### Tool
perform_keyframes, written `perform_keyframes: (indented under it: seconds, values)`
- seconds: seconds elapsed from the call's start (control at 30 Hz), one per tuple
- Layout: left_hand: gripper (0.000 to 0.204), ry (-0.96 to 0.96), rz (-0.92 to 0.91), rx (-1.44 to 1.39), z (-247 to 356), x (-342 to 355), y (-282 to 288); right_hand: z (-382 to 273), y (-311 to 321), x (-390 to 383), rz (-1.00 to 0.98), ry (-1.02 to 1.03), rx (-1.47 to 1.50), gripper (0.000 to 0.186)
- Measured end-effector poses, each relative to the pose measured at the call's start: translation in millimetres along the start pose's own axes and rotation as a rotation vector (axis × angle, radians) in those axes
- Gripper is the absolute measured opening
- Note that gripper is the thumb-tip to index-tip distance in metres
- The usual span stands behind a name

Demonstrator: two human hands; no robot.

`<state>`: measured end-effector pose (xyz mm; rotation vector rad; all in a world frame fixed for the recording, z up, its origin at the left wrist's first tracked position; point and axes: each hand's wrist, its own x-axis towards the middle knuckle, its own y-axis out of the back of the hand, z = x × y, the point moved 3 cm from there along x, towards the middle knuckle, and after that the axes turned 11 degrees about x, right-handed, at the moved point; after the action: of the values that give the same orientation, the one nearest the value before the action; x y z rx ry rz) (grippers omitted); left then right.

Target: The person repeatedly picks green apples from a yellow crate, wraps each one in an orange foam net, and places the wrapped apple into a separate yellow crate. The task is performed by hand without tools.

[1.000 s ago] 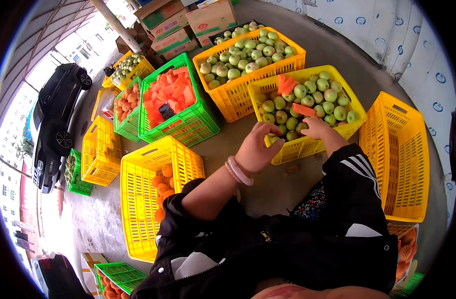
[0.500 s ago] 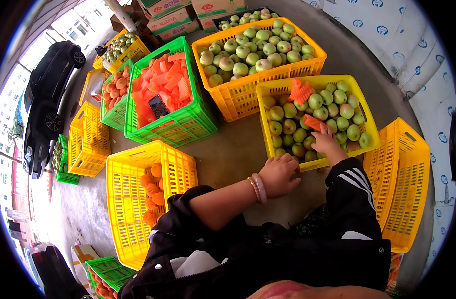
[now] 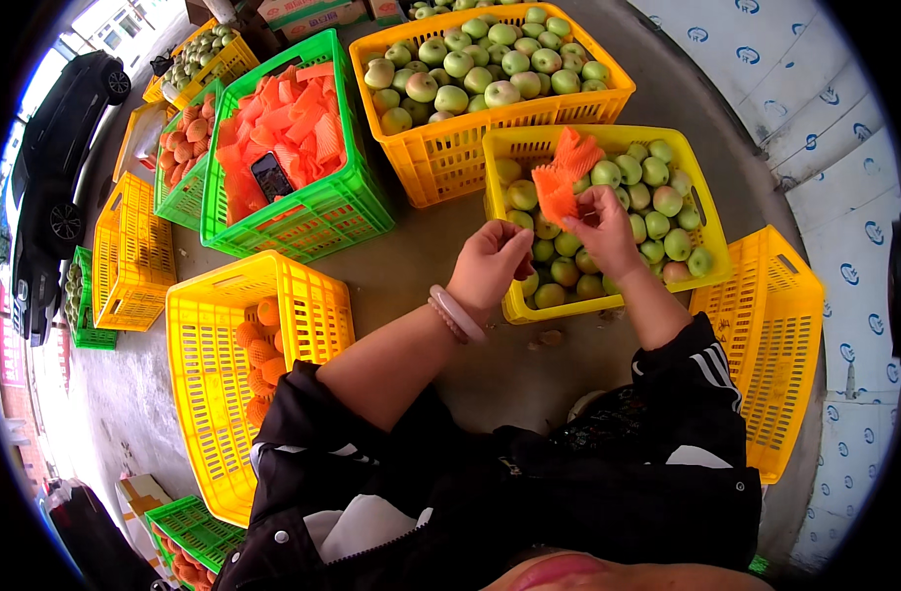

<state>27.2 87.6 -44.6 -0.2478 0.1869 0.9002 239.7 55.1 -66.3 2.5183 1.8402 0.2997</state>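
Note:
My right hand [image 3: 608, 234] is over the yellow crate of green apples [image 3: 659, 202], pinching an orange foam net sleeve [image 3: 551, 191] that stands up from its fingertips. Another orange foam net [image 3: 578, 153] lies on the apples just behind it. To the left, outside the crate's near left corner, my left hand [image 3: 490, 261] is closed, its fingers curled with nothing showing in them. It is apart from the sleeve. The yellow crate [image 3: 493, 197] sits in front of me to the right.
A taller orange-yellow crate [image 3: 500, 126] of apples stands behind. At left is a green crate [image 3: 347, 215] of orange foam nets, with a phone [image 3: 271, 176] on top. Nearer, a yellow crate [image 3: 209, 369] holds net-wrapped fruit [image 3: 263, 353]. Stacked yellow crates [image 3: 766, 345] stand at right.
My right hand has lifted the foam net sleeve up from among the apples. My left hand has risen and its fingers have closed. The whole view has shifted slightly.

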Motion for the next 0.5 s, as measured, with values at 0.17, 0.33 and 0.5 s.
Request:
perform_keyframes:
  seconds: [0.17,0.33,0.5]
  values:
    - [0.029,-0.094,0.007,-0.194,19.5,-8.8,-1.9,-56.4,-44.0,-37.9,-0.286,0.09,0.22,0.03]
    - [0.026,-0.235,0.037,0.15,12.6,-20.8,-2.4,-60.8,-41.8,-51.6,-0.36,-0.235,0.497,0.027]
    - [0.021,-0.02,0.083,0.195,-2.5,-24.0,1.3,-62.3,-52.5,-69.9,-0.355,-0.245,0.06,0.019]
